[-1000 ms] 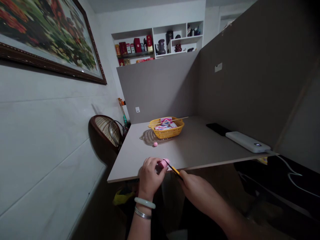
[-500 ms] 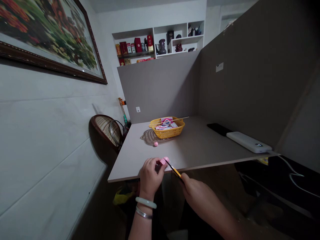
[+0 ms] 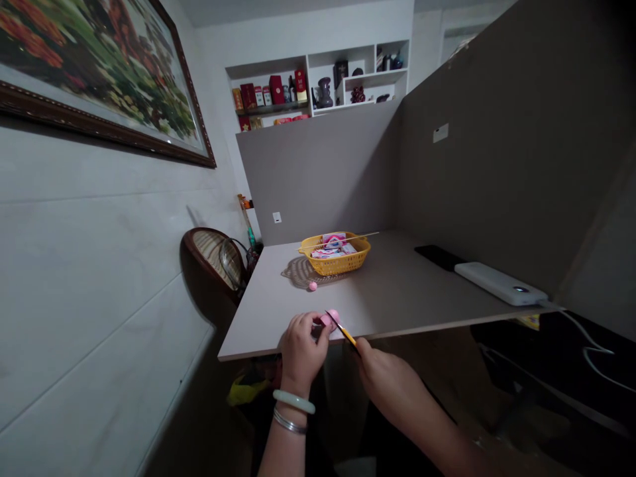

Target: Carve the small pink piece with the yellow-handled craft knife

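At the near edge of the grey table (image 3: 397, 291), my left hand (image 3: 301, 348) is closed round a small pink object (image 3: 329, 319), pinching it against the tabletop. My right hand (image 3: 385, 381) grips a small knife (image 3: 342, 331) with a yellow handle, its dark blade tip touching the pink object from the right. A second, smaller pink ball (image 3: 313, 285) lies loose on the table farther back, in front of a yellow basket (image 3: 338, 264).
The yellow basket holds small packets and a thin stick laid across its rim. A white power bank (image 3: 499, 283) and a black phone (image 3: 440, 256) lie at the right by the partition wall. A dark round chair (image 3: 211, 265) stands left of the table.
Both hands and the knife stay together at the pink object; the view has drifted slightly, nothing else has moved.
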A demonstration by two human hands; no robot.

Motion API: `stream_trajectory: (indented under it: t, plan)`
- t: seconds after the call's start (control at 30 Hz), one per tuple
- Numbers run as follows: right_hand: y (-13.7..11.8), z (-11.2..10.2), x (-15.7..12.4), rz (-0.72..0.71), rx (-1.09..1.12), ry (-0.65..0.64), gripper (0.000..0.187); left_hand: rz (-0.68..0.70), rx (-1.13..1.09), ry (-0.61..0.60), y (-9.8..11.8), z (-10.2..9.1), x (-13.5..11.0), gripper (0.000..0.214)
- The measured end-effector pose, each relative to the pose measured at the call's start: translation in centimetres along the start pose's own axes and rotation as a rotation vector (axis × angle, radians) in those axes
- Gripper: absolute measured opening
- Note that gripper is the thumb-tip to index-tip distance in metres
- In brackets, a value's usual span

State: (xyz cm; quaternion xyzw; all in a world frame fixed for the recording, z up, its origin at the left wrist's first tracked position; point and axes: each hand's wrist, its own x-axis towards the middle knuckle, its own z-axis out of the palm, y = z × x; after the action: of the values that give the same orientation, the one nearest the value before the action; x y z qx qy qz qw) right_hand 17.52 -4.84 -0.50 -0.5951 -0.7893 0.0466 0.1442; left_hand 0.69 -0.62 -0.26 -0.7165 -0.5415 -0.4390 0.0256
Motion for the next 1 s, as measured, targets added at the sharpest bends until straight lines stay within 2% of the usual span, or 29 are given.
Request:
stream_trajectory:
  t: [0.13,0.33,0.57,0.77,1.0]
  plan:
    - [0.4,0.0,-0.7,0.011,-0.005,-0.008,0.02,-0.018,0.013,0.008,-0.1,0.2,0.0,0.017]
    - [-0.7,-0.7,1.0,0.013,-0.062,-0.001,0.016,-0.005,0.028,0.017,0.0,0.1,0.0,0.014]
    - [0.2,0.0,-0.9,0.017,-0.002,-0.008,0.018,0.001,0.006,0.0,0.2,0.0,-0.1,0.013]
    - [-0.7,-0.4,1.2,0.015,-0.049,0.006,0.017,-0.013,0.025,0.012,0.0,0.2,0.0,0.013]
    - [0.0,-0.2,-0.8,0.019,0.007,-0.013,0.018,0.003,0.013,0.004,0.1,0.1,-0.2,0.012]
